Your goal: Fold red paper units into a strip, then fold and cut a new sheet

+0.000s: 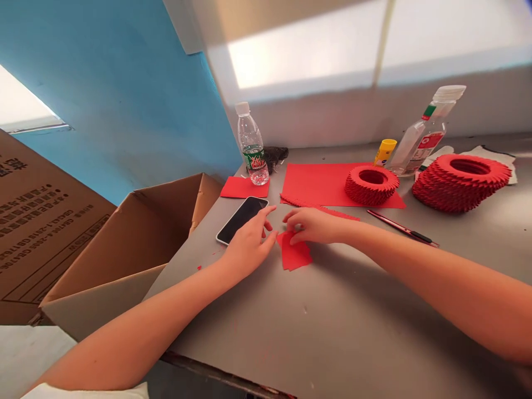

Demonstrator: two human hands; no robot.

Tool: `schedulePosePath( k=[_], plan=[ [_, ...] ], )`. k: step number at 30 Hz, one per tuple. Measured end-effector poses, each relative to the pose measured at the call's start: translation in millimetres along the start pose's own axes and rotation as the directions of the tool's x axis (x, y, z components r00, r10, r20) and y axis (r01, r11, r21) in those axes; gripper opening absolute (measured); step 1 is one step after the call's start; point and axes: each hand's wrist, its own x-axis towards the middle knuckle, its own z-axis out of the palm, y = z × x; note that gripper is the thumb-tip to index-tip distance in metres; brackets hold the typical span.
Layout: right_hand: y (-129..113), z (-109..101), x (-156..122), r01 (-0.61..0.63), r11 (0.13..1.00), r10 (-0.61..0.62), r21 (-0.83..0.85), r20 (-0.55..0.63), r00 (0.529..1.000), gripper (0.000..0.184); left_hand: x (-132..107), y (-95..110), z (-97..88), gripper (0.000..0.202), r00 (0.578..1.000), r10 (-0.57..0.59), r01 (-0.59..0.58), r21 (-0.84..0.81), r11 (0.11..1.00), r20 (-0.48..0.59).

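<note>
Two bare hands are hovering low over the table (249, 321) in the head view, and between and beneath them a few red slips (296, 255) are lying flat, slightly fanned, so that their edges are not quite lining up. Taking the slips as the centre of a dial, with 12 pointing away from the wearer, the left hand (251, 241) is sitting at 9 to 10 o'clock, fingers spread and holding nothing; whether its thumb is brushing the paper, I cannot tell. At 1 o'clock the right hand (311, 224) is arching over the upper end of the slips, fingers loosely bent and thumb low against them; whether it is pinching one is not showing. Judging by their look, the slips are nearly weightless, thin and limp, likely to slide over one another, and easy to crease or tear; an edge or a free corner, taken lightly between thumb and forefinger, is looking like the best hold. Further out, the phone (239, 221) is lying at 10 o'clock, a pleated strip (297, 200) at 1 o'clock, and a red sheet (316, 180) beyond it. Toward 2 o'clock a small ring (366, 195) is resting on the sheet, while a big ring (453, 194) is standing farther right.
</note>
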Motion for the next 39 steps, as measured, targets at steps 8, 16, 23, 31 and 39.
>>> schedulePosePath(
  k=[8, 16, 23, 31, 39],
  plan=[
    [-2, 10, 6, -0.057, 0.997, 0.056, 0.043, 0.019, 0.998, 0.008, -8, -6, -1.6, 0.049, 0.996, -0.080, 0.086, -0.175, 0.981, 0.040],
    [10, 17, -26, -0.006, 0.897, 0.180, 0.442, -0.354, 0.918, 0.021, 6, 4, 22.7, 0.039, 1.000, -0.020, 0.018, -0.455, 0.890, 0.000],
    [25, 23, -40, -0.065, 0.932, 0.227, 0.356, -0.437, 0.870, 0.036, 24, 13, 32.1, 0.036, 0.974, 0.212, -0.226, -0.236, 0.945, -0.082],
    [32, 24, -42, -0.114, 0.973, 0.205, 0.201, -0.529, 0.823, 0.014, 28, 11, 50.0, 0.055, 0.970, 0.224, -0.242, -0.247, 0.939, -0.098],
    [36, 30, -44, -0.015, 0.998, -0.026, -0.066, -0.574, 0.818, 0.025, 25, 11, 51.5, 0.047, 0.969, 0.239, -0.245, -0.215, 0.945, -0.058]
  ],
)
